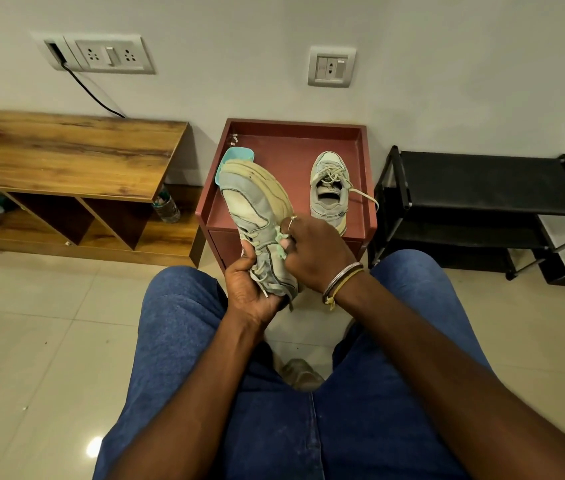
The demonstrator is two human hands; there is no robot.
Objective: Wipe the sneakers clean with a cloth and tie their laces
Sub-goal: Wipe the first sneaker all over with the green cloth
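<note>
A worn grey-and-cream sneaker (253,206) is held up over the red side table (365,161), toe pointing away and tilted on its side. My left hand (251,289) grips its heel end from below, loose laces trailing over the fingers. My right hand (312,249) presses a small pale green cloth (280,241) against the sneaker's side, fingers curled round it. The second sneaker (329,188) stands upright on the table's right half, its laces untied and one end hanging over the edge.
A teal object (236,159) lies on the table behind the held sneaker. A wooden bench (73,154) with a plastic bottle (167,206) beneath stands left. A black shoe rack (481,199) stands right. My blue-jeaned knees fill the foreground over a tiled floor.
</note>
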